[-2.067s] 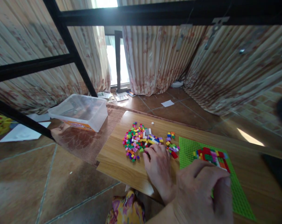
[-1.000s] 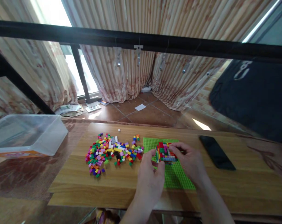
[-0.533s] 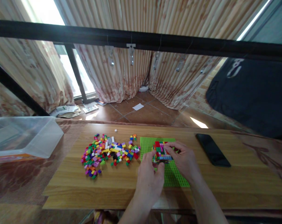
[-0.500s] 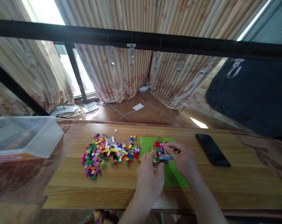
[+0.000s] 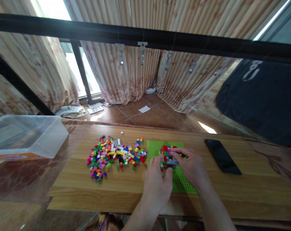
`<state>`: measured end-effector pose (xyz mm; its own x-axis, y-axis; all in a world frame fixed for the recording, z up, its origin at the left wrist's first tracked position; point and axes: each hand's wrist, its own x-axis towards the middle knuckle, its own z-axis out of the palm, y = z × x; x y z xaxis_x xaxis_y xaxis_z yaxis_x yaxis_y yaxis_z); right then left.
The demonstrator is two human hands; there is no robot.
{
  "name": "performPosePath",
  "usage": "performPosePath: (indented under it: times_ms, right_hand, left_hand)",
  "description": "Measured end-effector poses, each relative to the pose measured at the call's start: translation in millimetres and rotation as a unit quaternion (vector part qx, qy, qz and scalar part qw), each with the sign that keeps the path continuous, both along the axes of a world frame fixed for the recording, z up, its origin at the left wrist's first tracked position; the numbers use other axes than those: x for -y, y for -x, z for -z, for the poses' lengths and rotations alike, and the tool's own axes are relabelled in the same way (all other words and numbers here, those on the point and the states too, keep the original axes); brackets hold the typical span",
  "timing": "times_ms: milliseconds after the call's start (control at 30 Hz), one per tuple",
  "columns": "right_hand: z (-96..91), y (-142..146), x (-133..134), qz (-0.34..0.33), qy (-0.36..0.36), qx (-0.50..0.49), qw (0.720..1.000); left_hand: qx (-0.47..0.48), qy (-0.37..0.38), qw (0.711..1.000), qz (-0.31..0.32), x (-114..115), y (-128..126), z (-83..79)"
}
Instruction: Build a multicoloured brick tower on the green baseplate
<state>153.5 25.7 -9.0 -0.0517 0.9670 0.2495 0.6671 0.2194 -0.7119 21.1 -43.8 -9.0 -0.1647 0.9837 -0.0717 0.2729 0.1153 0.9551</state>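
While both hands meet over the middle of the wooden desk (image 5: 87,189), a clear plastic bin (image 5: 27,136) sits far out to the left of the left hand (image 5: 158,186), off the desk's edge on a brown mat (image 5: 20,179). Closer in, a pile of small loose bricks (image 5: 114,155) in many colours lies on the desk, left of and a little beyond the left hand. One white brick (image 5: 121,132) lies apart from the pile on its far side.

Just right of the pile, a green studded plate (image 5: 155,148) lies flat under both hands. On it stands a brick stack (image 5: 168,156) of red, green, pink and blue pieces, right at the fingertips of both hands. The left hand is half curled, palm down, with its thumb and fingertips pressed against the near left side of the stack. The right hand (image 5: 193,167) comes in from the other side, fingers bent and closed over the top and right side of the same stack, so the stack is pinched between the two hands. Whether either hand also holds a single loose brick cannot be told.

Right of the right hand, well apart from it, a black phone (image 5: 222,156) lies flat on the desk. Farther right and beyond it hangs a dark cloth (image 5: 261,99).
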Motion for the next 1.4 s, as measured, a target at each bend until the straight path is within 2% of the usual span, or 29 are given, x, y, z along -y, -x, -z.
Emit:
performPosePath:
  times_ms: [433,600,800,967,1400]
  right_hand:
    - [-3.5,-1.5,2.6,0.015,0.044,-0.046,0.998]
    - [-2.8,3.2,1.8,0.040,0.048,-0.061,0.996]
    - [5.3,4.1,0.2,0.043,0.065,-0.130,0.988]
    - [10.6,4.3,-1.4,0.047,0.064,-0.176,0.981]
    - [6.6,9.1,-0.4,0.053,0.061,-0.196,0.977]
  left_hand:
    - [-0.007,0.012,1.000,0.019,2.1,1.8,-0.5]
    - [-0.006,0.014,1.000,0.019,2.0,1.4,0.3]
    - [-0.005,0.013,1.000,0.019,1.6,0.1,-0.2]
    - [-0.011,0.017,1.000,0.020,2.3,-1.4,0.0]
    - [-0.017,0.015,1.000,0.015,2.3,-2.4,1.9]
